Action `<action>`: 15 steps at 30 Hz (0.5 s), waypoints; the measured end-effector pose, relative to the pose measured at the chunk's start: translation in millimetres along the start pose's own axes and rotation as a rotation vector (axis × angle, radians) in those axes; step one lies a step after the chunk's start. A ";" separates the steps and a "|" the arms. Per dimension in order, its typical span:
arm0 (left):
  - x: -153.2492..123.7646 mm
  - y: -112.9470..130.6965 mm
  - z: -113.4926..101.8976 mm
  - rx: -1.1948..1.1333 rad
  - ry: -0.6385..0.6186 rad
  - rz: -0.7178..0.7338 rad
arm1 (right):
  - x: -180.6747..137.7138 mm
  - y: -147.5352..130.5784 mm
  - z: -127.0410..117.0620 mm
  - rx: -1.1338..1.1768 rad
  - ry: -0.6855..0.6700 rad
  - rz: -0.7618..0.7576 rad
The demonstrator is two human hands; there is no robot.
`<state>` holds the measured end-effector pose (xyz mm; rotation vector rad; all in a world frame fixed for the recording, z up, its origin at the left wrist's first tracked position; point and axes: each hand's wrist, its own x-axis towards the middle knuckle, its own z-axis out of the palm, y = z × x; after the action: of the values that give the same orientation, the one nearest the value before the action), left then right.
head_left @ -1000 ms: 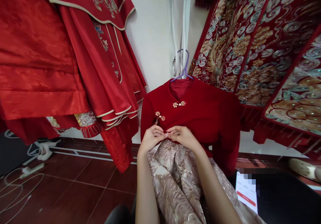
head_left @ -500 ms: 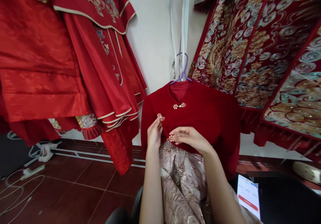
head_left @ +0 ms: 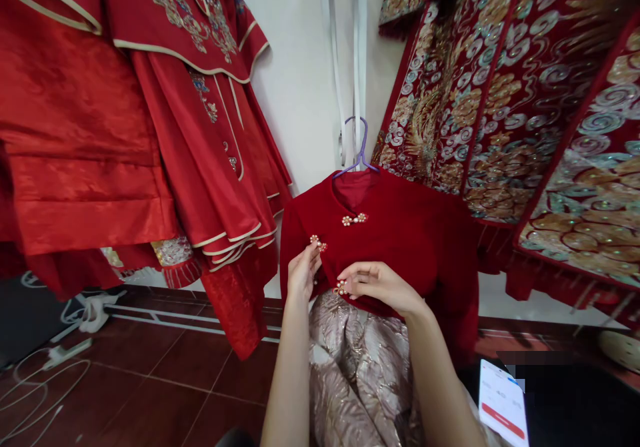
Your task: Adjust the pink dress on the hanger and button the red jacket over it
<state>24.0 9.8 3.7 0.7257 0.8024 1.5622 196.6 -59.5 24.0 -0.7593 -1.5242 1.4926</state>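
Note:
A dark red velvet jacket [head_left: 400, 227] hangs in front of me on a purple hanger [head_left: 361, 157]. At its neck, a pearl flower clasp [head_left: 355, 219] is joined. My left hand [head_left: 303, 272] is closed in a pinch on the jacket's front edge, with its fingertips at a second flower clasp [head_left: 318, 243]. My right hand [head_left: 383, 287] lies lower, near the hem, its thumb and fingers closed on another pearl flower clasp [head_left: 341, 287]. Part of that clasp is hidden by the fingers. Below both hands, shiny pinkish-silver patterned fabric [head_left: 357, 367] covers my lap.
Red garments [head_left: 200, 147] hang at the left, and heavily embroidered ones [head_left: 500, 120] at the right. A white rail [head_left: 170, 319] runs low over the tiled floor. White cables [head_left: 45, 380] lie at the left. A lit phone [head_left: 503, 403] rests on a black surface at lower right.
The view has tilted and shifted slightly, so the jacket sits a little lower in it. Both hands keep nearly the same places on the jacket; the left hand's fingers have turned slightly.

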 end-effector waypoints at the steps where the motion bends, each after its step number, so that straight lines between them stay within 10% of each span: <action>1: 0.5 0.9 -1.1 0.023 -0.008 0.005 | -0.2 -0.1 -0.3 -0.004 -0.001 -0.002; 15: 14.1 37.0 -10.4 0.375 -0.230 -0.258 | 2.7 5.6 1.8 -0.131 -0.069 -0.073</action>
<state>-7.2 19.4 28.3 1.0097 0.9844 1.0852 193.1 -57.4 19.1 -0.7267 -1.6968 1.3881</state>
